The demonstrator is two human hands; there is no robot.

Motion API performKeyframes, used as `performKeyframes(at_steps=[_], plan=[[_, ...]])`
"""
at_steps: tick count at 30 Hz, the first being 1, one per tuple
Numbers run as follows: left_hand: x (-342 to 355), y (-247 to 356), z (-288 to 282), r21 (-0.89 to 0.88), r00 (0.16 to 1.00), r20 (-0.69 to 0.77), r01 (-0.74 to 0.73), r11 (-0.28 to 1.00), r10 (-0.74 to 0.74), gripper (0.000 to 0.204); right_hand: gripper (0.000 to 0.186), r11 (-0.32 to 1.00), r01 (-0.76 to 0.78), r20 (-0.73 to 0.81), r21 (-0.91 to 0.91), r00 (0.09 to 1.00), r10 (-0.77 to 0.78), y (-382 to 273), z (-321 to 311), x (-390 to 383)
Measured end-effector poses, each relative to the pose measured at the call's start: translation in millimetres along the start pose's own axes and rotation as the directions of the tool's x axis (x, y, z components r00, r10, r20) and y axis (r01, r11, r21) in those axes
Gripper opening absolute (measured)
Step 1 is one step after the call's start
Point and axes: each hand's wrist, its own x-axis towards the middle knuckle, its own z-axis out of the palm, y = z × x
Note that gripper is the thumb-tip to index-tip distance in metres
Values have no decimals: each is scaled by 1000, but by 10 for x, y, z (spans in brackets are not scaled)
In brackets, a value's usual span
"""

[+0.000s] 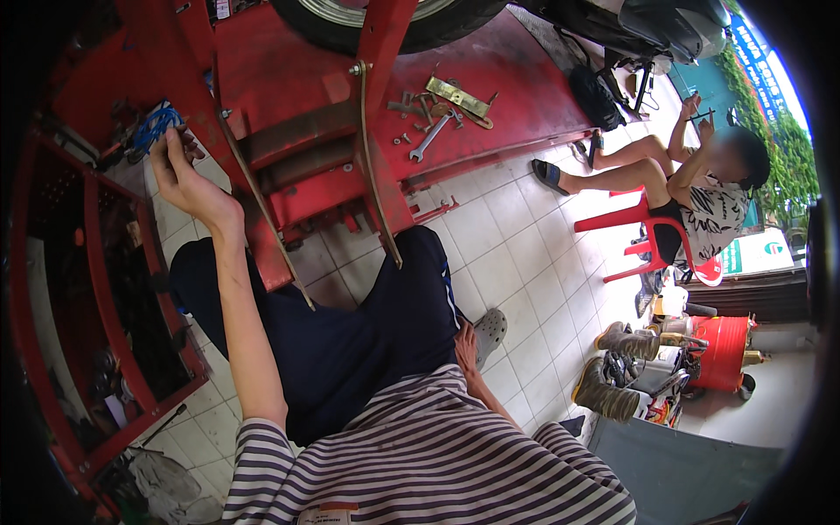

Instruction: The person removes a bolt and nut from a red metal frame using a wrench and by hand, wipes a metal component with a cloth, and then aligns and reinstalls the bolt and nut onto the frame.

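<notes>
Up by blue cord (156,122), left hand (186,179) fingers spread; right hand (466,343) mostly hidden, grip unclear.

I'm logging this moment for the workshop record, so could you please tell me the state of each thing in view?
left hand: raised, fingers at the blue wires
blue wires: bundled at the edge of the red lift
right hand: down beside the knee, grip hidden
wrench: lying flat on the red lift, untouched
bolts: loose, scattered
brass bracket: lying flat
boots: standing on the tiles
</notes>
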Motion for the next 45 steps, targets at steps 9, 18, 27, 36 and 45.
performKeyframes(at_steps=[9, 18, 27, 36, 45], plan=[[-14, -15, -9, 20, 1000, 9, 3, 1000, -3, 17, 52, 976, 74, 37, 203, 996, -83, -142, -135, 128], [-13, -22, -18, 33, 998, 46, -37, 999, 35, 18, 53, 958, 128, 129, 257, 978, -166, 20, -75, 137], [-19, -32, -8, 20, 998, 57, -34, 999, 33, 18, 36, 717, -11, -53, 697, 996, 67, -19, -312, -128], [-29, -47, 20, 36, 999, 38, -35, 999, 34, 17, 16, 378, -459, 377, 804, 885, 273, 243, -990, -479], [271, -13, -234, 53, 988, -61, -135, 989, 139, 21, 10, 94, -80, 48, 992, 952, 301, 432, -2126, 130]])
